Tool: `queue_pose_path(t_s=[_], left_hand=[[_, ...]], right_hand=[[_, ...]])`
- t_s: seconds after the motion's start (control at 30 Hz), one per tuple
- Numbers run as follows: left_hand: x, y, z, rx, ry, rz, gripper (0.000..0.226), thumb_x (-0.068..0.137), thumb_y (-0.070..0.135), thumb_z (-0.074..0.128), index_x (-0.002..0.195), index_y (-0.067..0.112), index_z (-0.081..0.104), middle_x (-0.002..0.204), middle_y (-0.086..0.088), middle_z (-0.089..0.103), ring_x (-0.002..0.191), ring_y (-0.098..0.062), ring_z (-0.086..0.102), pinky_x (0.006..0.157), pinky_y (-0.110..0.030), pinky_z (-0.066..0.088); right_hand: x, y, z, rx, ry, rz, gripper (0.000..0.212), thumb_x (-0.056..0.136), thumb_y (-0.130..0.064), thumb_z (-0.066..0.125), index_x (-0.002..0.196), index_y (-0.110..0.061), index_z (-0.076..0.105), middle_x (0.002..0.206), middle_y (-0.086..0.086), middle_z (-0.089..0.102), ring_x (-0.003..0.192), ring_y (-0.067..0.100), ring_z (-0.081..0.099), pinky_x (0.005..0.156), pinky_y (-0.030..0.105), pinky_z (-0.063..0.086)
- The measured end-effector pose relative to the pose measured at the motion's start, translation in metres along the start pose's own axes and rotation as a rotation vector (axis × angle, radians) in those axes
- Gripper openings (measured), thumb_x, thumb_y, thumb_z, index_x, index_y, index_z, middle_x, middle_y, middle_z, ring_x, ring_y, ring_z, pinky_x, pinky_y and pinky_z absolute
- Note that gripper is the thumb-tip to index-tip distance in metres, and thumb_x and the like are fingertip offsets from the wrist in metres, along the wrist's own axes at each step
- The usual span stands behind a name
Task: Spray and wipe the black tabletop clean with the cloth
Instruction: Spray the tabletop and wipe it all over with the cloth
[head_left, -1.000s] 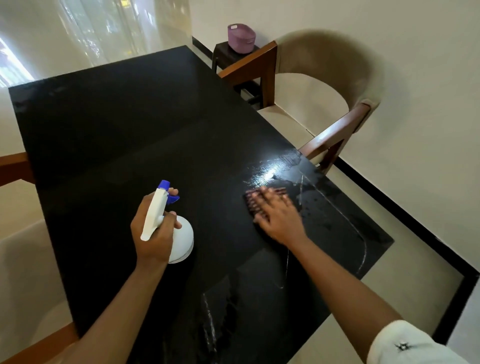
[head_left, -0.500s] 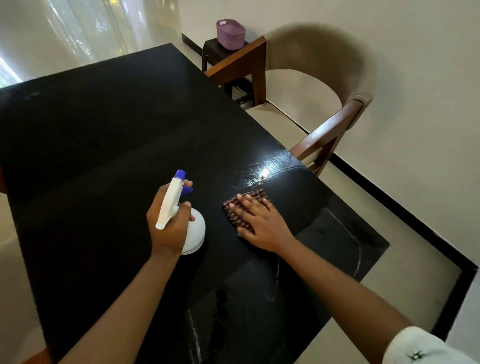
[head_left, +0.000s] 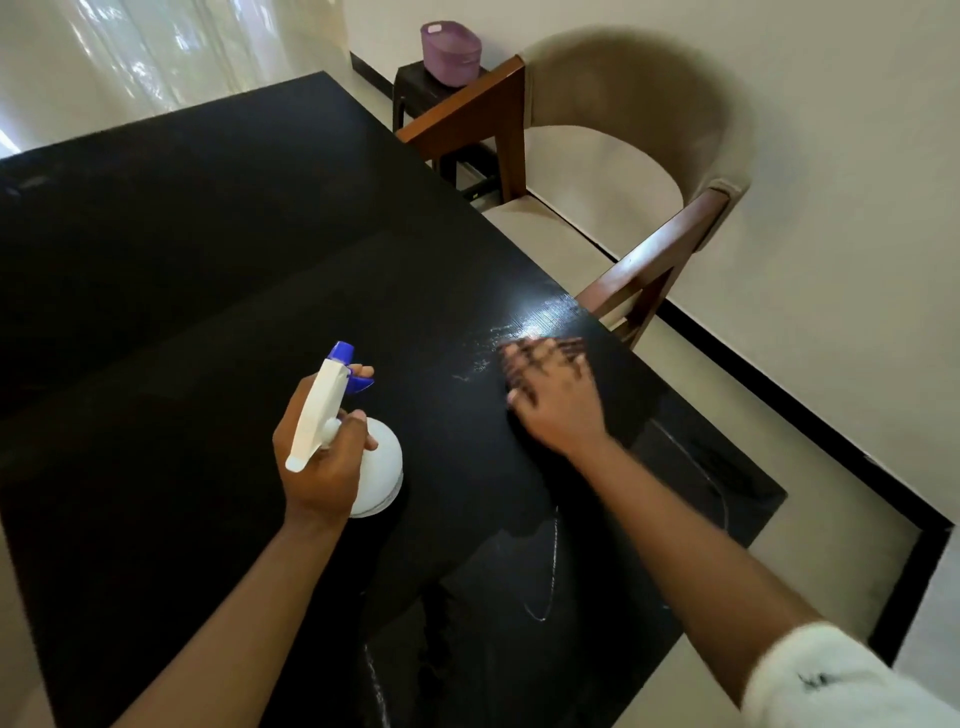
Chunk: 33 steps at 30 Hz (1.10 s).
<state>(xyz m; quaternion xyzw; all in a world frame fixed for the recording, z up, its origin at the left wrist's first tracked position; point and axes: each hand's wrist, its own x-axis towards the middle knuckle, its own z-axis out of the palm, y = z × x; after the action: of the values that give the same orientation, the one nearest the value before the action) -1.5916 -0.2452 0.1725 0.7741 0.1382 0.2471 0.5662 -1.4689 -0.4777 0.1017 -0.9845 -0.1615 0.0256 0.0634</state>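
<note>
The black tabletop (head_left: 182, 270) fills most of the view, with wet streaks near its right and front edges. My left hand (head_left: 322, 457) grips a white spray bottle (head_left: 379, 467) with a blue nozzle, held just above the table's middle. My right hand (head_left: 556, 400) lies flat on the table near the right edge, blurred by motion. It presses down on a dark cloth (head_left: 566, 347), of which only a strip shows past the fingertips.
A wooden chair with a beige curved back (head_left: 649, 156) stands against the table's right side. Behind it a small dark side table (head_left: 415, 85) carries a purple basket (head_left: 449, 47). A black baseboard (head_left: 810, 415) runs along the right wall.
My right hand slid the cloth left toward the bottle, then back right and farther away toward the table's right edge. The left hand keeps the bottle in about the same spot.
</note>
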Motion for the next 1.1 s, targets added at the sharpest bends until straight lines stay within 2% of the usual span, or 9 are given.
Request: queue_pose_path(t_s=[0.1,0.2,0.3,0.43,0.53,0.7,0.8,0.87,1.1], left_hand=[[0.000,0.002,0.001,0.004,-0.005,0.005,0.028,0.081,0.012,0.055,0.108,0.012,0.056,0.080,-0.011,0.058,0.074,0.009,0.062,0.063,-0.001,0.045],[0.000,0.000,0.003,-0.006,0.013,-0.009,0.043,0.080,0.020,0.055,0.114,-0.007,0.056,0.085,-0.013,0.059,0.077,0.010,0.062,0.065,0.001,0.045],[0.000,-0.002,0.004,-0.036,0.004,-0.009,0.056,0.079,0.030,0.056,0.115,-0.012,0.054,0.081,-0.011,0.059,0.079,0.009,0.062,0.067,0.000,0.045],[0.000,-0.010,0.006,0.009,0.008,-0.049,0.040,0.079,0.015,0.060,0.102,-0.018,0.057,0.071,0.020,0.063,0.080,0.012,0.060,0.070,0.000,0.045],[0.000,-0.008,0.007,0.031,-0.001,-0.067,0.033,0.079,0.008,0.058,0.099,-0.017,0.057,0.073,0.035,0.061,0.079,0.014,0.060,0.071,0.000,0.045],[-0.001,-0.002,0.005,-0.023,0.021,-0.054,0.048,0.078,0.023,0.056,0.105,-0.016,0.057,0.071,0.022,0.063,0.079,0.011,0.061,0.070,0.000,0.045],[-0.001,-0.001,0.006,0.004,0.006,-0.072,0.039,0.078,0.014,0.055,0.103,-0.016,0.057,0.074,0.032,0.062,0.078,0.013,0.060,0.069,0.001,0.044],[0.000,-0.001,0.007,0.024,0.005,-0.065,0.038,0.078,0.013,0.054,0.101,-0.017,0.058,0.075,0.033,0.062,0.078,0.013,0.060,0.069,0.001,0.043],[-0.002,0.000,0.007,-0.028,0.031,-0.042,0.052,0.077,0.027,0.055,0.109,-0.014,0.057,0.073,0.001,0.062,0.077,0.010,0.062,0.073,0.001,0.044]], right_hand=[[-0.052,-0.045,0.016,0.013,-0.004,-0.295,0.063,0.084,-0.052,0.037,0.144,-0.033,0.039,0.152,0.001,0.038,0.138,0.020,0.036,0.110,0.048,0.024],[-0.052,-0.045,0.023,0.036,-0.013,-0.361,0.063,0.084,-0.055,0.040,0.144,-0.035,0.038,0.152,-0.001,0.038,0.138,0.018,0.038,0.110,0.045,0.023],[0.004,-0.018,0.012,0.022,0.019,-0.186,0.064,0.085,-0.055,0.035,0.145,-0.034,0.037,0.153,0.000,0.035,0.139,0.021,0.034,0.111,0.047,0.022],[0.081,0.040,-0.006,0.034,0.003,0.250,0.062,0.092,-0.050,0.036,0.150,-0.029,0.027,0.157,0.004,0.026,0.142,0.026,0.024,0.113,0.051,0.019],[0.092,0.051,-0.010,0.056,-0.023,0.359,0.062,0.094,-0.048,0.037,0.151,-0.026,0.025,0.156,0.006,0.024,0.142,0.029,0.024,0.114,0.052,0.018],[0.013,-0.007,0.003,0.047,0.020,-0.036,0.062,0.089,-0.047,0.035,0.148,-0.028,0.033,0.155,0.004,0.032,0.142,0.023,0.028,0.114,0.051,0.018],[-0.051,-0.035,0.021,0.036,0.004,-0.344,0.063,0.086,-0.053,0.039,0.146,-0.034,0.034,0.153,-0.001,0.035,0.140,0.020,0.033,0.110,0.047,0.021],[-0.061,-0.030,0.025,0.022,-0.026,-0.390,0.063,0.087,-0.056,0.039,0.147,-0.037,0.031,0.154,-0.003,0.033,0.141,0.017,0.031,0.110,0.046,0.020],[0.016,0.072,-0.002,0.009,0.068,0.273,0.062,0.090,-0.051,0.035,0.148,-0.028,0.032,0.155,0.003,0.031,0.141,0.024,0.028,0.113,0.050,0.022]])
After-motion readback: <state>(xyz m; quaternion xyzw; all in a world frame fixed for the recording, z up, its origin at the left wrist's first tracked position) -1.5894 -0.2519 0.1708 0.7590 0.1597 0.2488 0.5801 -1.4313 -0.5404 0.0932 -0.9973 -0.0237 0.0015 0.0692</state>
